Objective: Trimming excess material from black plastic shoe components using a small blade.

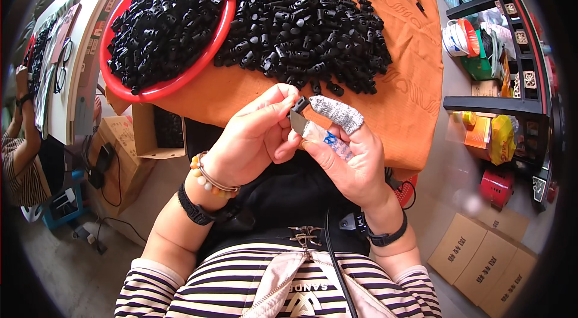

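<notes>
My left hand (256, 128) is closed, pinching a small black plastic part (302, 103) between thumb and fingertips in front of my chest. My right hand (352, 161) grips a flat metal blade (298, 123), its lower end wrapped in clear and white plastic with blue marks (335, 144). The blade meets or nearly meets the black part; I cannot tell which. A grey knitted finger cover (337, 114) sits on my right index finger. Past my hands, a big heap of similar black parts (301, 35) lies on the orange tablecloth (415, 89).
A red basin (227, 17) full of black parts stands at the table's left. Below it is an open cardboard box (141, 131) with dark parts inside. Dark shelves (481, 104) and brown cartons (481, 258) stand on the right. At far left another person's arm (21, 101) shows by a table.
</notes>
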Demonstrator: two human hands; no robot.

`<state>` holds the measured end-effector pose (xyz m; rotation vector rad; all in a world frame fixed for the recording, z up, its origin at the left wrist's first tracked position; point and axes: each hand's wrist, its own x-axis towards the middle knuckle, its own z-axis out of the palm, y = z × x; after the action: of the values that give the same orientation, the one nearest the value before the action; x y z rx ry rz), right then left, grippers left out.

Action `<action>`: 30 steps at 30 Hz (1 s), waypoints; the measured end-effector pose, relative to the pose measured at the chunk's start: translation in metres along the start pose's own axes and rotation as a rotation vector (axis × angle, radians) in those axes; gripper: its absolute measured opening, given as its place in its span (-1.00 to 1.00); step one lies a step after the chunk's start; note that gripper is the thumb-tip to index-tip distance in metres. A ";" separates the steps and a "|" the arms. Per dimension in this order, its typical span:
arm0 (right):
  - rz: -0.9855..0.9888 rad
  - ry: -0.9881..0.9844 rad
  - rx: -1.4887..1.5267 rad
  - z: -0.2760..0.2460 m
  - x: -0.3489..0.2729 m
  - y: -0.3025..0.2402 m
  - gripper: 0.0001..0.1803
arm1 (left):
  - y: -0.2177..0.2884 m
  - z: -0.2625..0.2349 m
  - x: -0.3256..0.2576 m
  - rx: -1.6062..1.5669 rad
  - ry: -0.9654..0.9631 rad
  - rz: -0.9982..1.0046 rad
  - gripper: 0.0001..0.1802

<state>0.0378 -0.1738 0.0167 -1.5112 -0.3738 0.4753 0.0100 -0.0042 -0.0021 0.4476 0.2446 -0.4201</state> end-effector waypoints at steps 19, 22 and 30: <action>-0.034 0.073 -0.023 -0.003 0.004 0.003 -0.60 | -0.001 0.003 -0.002 0.065 0.005 0.002 -0.74; -0.048 0.135 0.051 -0.001 0.010 0.004 -0.57 | -0.001 0.003 -0.001 0.063 -0.021 -0.025 -0.76; -0.077 0.127 0.125 0.009 0.023 0.010 -0.51 | -0.007 -0.001 -0.001 0.051 -0.094 -0.042 -0.74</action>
<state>0.0527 -0.1543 0.0056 -1.3927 -0.2962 0.3345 0.0054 -0.0091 -0.0055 0.4723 0.1527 -0.4877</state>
